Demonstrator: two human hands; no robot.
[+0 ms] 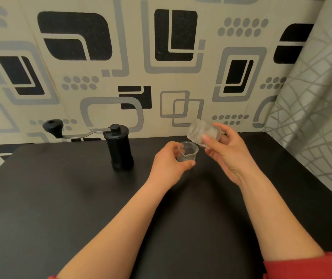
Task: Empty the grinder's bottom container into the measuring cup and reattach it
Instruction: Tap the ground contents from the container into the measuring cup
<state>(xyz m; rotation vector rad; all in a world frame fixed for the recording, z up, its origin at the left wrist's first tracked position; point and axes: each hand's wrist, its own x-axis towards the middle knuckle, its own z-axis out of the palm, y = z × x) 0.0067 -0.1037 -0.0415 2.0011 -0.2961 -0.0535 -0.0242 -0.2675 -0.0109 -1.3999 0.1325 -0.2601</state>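
A black hand grinder [119,149] stands upright on the black table [60,198], its crank handle [53,126] reaching left. Its clear bottom container [198,131] is off the grinder and held in my right hand [227,154], tipped on its side with the mouth pointing left, just above and right of the small clear measuring cup [188,152]. My left hand [171,164] grips the cup, which rests on the table with its spout toward me. I cannot tell whether anything is inside either vessel.
A patterned wall [161,67] rises directly behind the table's far edge. A grey patterned curtain [318,117] hangs along the table's right side. Both forearms stretch across the table's middle.
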